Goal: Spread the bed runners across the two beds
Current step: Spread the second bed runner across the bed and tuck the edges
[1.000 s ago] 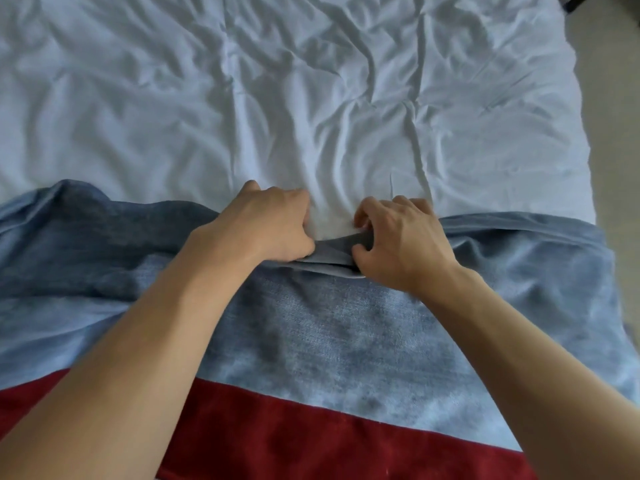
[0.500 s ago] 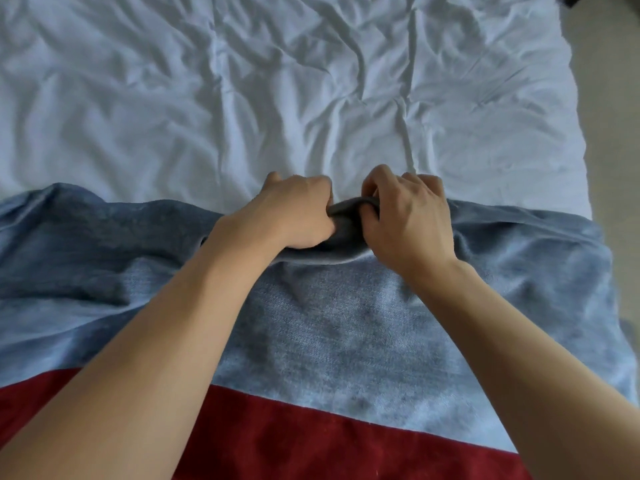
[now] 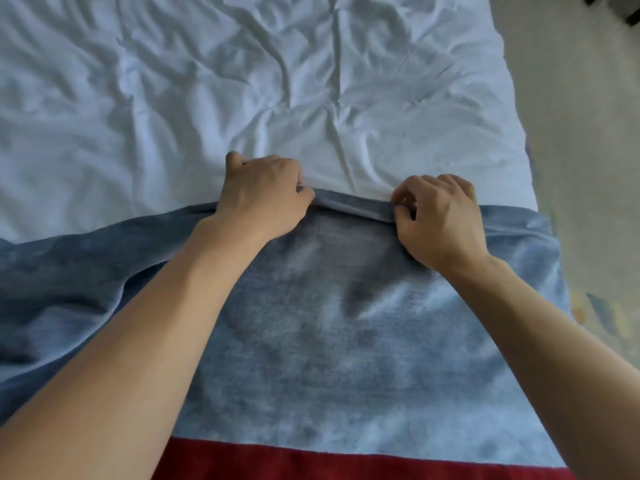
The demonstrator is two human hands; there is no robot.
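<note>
So the bed runner (image 3: 346, 341) is a soft, floppy blue cloth with a red band along its near edge; looks light and a bit fuzzy, so I'd guess it bunches and drags on the sheet rather than sliding clean; best place to take it is right along the far hem, pinching it at two spots and pulling sideways to take out the slack. That's pretty much where the hands are; the left hand (image 3: 263, 195) has its fingers curled over the far edge of the runner, gripping the hem; the right hand (image 3: 440, 216) pinches that same rolled hem further right, thumb and fingers closed on the fold; a short taut stretch of hem runs between them. The runner lies across the near part of the bed (image 3: 311, 81), under both forearms; the wrinkled white sheet is bare beyond it; the left side of the runner is still rumpled and sits nearer than the middle; floor (image 3: 581, 133) shows on the right.
</note>
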